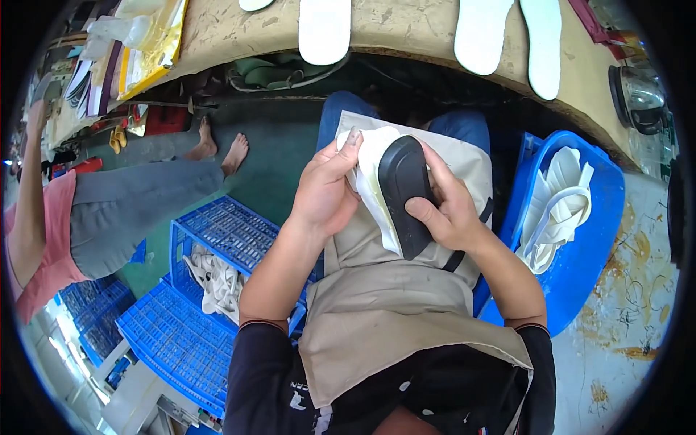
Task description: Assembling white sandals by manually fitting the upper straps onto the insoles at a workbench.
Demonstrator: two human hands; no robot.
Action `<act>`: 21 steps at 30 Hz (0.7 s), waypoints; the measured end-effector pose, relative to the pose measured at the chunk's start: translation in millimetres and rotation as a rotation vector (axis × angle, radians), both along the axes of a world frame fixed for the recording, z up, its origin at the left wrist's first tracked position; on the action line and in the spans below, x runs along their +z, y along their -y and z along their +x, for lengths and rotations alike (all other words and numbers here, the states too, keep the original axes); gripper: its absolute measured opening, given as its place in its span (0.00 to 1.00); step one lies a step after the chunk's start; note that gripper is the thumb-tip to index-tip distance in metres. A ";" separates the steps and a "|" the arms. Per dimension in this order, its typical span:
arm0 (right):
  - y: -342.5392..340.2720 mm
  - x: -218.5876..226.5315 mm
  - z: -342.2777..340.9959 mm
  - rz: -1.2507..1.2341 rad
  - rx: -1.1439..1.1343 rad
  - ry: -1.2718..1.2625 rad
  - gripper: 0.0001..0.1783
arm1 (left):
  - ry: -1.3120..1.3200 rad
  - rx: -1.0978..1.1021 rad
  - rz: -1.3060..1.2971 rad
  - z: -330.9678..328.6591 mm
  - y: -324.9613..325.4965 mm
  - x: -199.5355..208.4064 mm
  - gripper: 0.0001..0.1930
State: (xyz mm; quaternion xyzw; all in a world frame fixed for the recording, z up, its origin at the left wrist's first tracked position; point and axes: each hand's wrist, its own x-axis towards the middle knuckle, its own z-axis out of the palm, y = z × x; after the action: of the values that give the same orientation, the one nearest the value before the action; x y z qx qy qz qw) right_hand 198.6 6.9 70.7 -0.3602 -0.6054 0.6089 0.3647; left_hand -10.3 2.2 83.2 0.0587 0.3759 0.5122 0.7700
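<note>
Over my lap, my left hand (325,187) grips a white shoe upper (367,181) with its thumb on top and its fingers behind. A black shoe sole (403,181) lies against the right side of this white piece, long and turned on edge. Round its right side closes my right hand (457,210), the thumb pressed on the sole's face and the other fingers partly hidden behind it. Sole and upper touch along their length; whether they are joined I cannot tell. A beige apron (384,297) covers my lap beneath them.
White insoles (325,32) lie along the workbench (399,27) ahead. A blue bin (605,196) holding white strappy uppers (562,206) stands at my right. Blue crates (174,341), one with white shoe parts (212,279), sit at my left, near another person (130,210). A glass pot (641,98) stands far right.
</note>
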 end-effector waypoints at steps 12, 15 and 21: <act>-14.7 14.3 -0.1 -0.063 0.015 0.087 0.39 | -0.313 -0.019 0.044 4.7 -14.0 15.8 0.14; -19.8 25.3 0.0 0.004 0.009 0.152 0.39 | -0.387 -0.009 0.048 7.0 -22.3 22.6 0.14; -9.5 42.2 6.5 0.061 0.023 0.206 0.40 | -0.301 0.023 0.050 7.8 -2.9 26.2 0.11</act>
State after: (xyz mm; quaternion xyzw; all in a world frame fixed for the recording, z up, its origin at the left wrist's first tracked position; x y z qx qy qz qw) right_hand 205.2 16.4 112.9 -0.4026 -0.6621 0.5539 0.3044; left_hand -2.5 5.0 109.4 0.1494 0.4748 0.5157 0.6973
